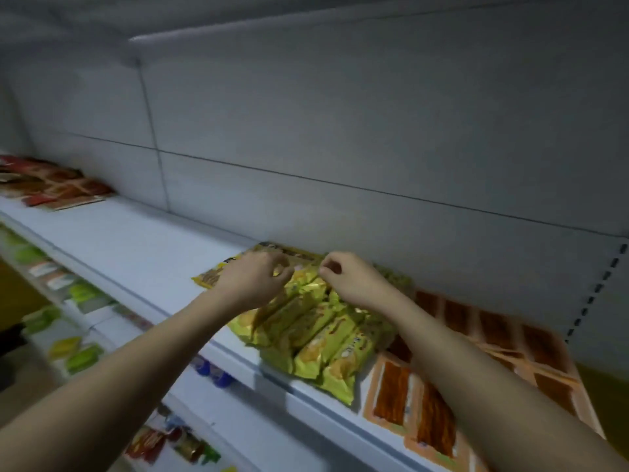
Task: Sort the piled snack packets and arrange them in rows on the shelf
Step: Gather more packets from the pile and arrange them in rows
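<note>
Both hands sit over the yellow snack packets (316, 332) on the white shelf (136, 247). Left hand (253, 279) has its fingers curled down at the far end of the pile, w/ fingertips at a packet top; looks like a pinch, but blur hides the grip. Right hand (343, 275) is at 3 o'clock from the left one, very near it, thumb & finger curled into a small ring; can't tell if it pinches a packet edge. Yellow packets lie side by side in a bunch, mid shelf. Orange packets (476, 356) lie flat in rows at 3 o'clock from them, touching. Red-brown packets (51, 189) sit far off at 10 o'clock. Lower shelves at 7 o'clock hold green packs (80, 357).
</note>
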### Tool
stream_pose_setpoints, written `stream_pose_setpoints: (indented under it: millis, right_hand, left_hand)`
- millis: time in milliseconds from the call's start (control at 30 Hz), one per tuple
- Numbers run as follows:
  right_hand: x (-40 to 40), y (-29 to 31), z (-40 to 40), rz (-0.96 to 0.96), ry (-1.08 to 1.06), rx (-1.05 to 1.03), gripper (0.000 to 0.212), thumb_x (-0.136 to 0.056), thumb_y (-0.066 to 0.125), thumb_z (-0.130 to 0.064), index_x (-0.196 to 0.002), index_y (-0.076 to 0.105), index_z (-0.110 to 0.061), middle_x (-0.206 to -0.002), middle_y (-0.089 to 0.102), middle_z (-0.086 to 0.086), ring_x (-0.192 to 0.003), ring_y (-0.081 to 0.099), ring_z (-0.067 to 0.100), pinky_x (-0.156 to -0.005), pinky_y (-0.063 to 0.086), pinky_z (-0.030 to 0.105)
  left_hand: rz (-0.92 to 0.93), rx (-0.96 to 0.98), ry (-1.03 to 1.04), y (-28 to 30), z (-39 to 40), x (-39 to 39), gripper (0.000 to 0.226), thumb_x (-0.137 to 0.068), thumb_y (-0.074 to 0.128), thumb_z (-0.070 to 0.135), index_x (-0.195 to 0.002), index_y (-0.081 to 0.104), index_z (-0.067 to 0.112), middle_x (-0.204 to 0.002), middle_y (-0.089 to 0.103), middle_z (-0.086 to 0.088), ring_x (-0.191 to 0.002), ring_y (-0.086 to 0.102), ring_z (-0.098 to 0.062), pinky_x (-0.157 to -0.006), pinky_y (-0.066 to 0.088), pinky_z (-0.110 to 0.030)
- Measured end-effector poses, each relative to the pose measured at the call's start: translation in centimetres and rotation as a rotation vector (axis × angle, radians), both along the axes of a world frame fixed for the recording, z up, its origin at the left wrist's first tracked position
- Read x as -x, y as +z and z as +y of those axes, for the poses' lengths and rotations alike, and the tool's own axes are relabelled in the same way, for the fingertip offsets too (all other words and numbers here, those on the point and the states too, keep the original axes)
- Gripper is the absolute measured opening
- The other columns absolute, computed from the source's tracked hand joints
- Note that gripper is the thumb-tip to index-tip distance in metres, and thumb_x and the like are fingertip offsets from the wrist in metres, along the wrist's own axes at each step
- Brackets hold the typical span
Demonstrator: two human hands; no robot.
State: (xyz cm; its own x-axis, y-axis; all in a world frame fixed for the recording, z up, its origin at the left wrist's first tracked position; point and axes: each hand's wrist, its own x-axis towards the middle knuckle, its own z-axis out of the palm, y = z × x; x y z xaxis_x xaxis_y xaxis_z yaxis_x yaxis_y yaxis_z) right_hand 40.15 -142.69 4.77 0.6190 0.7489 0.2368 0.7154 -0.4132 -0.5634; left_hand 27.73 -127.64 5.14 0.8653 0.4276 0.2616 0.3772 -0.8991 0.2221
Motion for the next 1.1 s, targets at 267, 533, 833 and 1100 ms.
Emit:
stream_pose_setpoints:
  millis: [267,533,833,1100]
  right_hand:
    - [13.5,1.1,16.3,-0.056,0.261,0.055,0.021,-0.096,0.056,-0.031,-0.103,0.069,-0.016,-0.102,0.07,0.002,-0.093,0.063,0.021,-0.081,0.05,0.033]
    - [27.4,2.3,33.5,-0.045,0.413,0.132,0.019,-0.096,0.053,-0.031,-0.103,0.065,-0.019,-0.109,0.066,0.002,-0.101,0.06,0.023,-0.088,0.051,0.04]
    - [34.7,1.2,47.6,-0.034,0.472,0.143,0.02,-0.095,0.055,-0.031,-0.103,0.067,-0.018,-0.107,0.069,0.003,-0.097,0.063,0.021,-0.088,0.053,0.04]
    - [32.4,-0.2,60.0,-0.006,0.472,0.141,0.015,-0.094,0.057,-0.031,-0.099,0.067,-0.022,-0.1,0.066,-0.004,-0.097,0.062,0.018,-0.088,0.052,0.039]
  left_hand:
    - [-0.04,0.146,0.28,-2.2,12.9,15.7,0.042,-0.1,0.042,0.054,-0.123,0.065,0.028,-0.124,0.066,0.001,-0.112,0.06,-0.022,-0.092,0.051,-0.042]
    - [0.012,0.127,0.403,-0.6,27.0,31.6,0.04,-0.101,0.041,0.054,-0.119,0.066,0.028,-0.117,0.068,0.004,-0.099,0.064,-0.017,-0.08,0.056,-0.038]
    - [0.016,0.111,0.492,1.5,40.0,38.7,0.041,-0.1,0.04,0.058,-0.114,0.066,0.029,-0.109,0.068,0.004,-0.094,0.063,-0.018,-0.078,0.057,-0.039]
    - [0.041,0.124,0.494,-0.5,52.1,37.4,0.039,-0.099,0.041,0.058,-0.115,0.065,0.031,-0.113,0.066,0.005,-0.097,0.062,-0.02,-0.08,0.056,-0.04]
